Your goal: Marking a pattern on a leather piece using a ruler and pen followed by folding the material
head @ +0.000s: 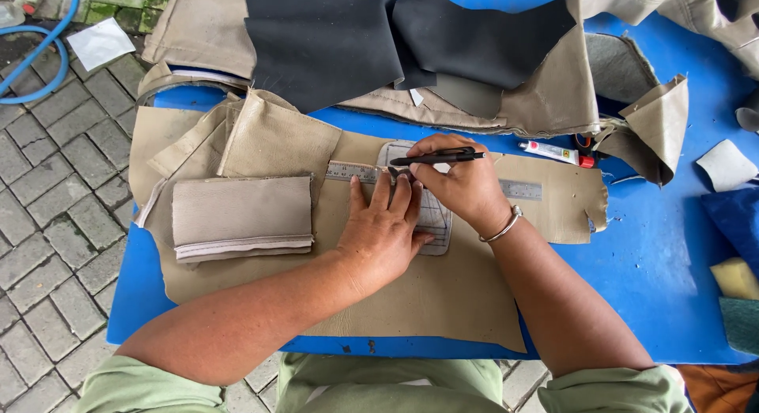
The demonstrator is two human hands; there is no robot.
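The left hand [385, 233] lay flat, fingers together, pressing one pale pattern piece [431, 215] and one steel ruler [352, 173] onto the large tan leather sheet [427, 294] spread over the blue table [656, 255]. The right hand [462, 180], a single silver bangle [503, 227] on its wrist, pinched one black pen [439, 156] whose tip met the ruler's edge just above the left fingertips. One folded tan piece [241, 217] rested on the sheet, left of the hands. Two black panels [332, 41] lay beyond among more tan pieces. One white tube with a red cap [553, 153] lay near the right hand, and one yellow sponge [735, 277] sat at the table's right edge.
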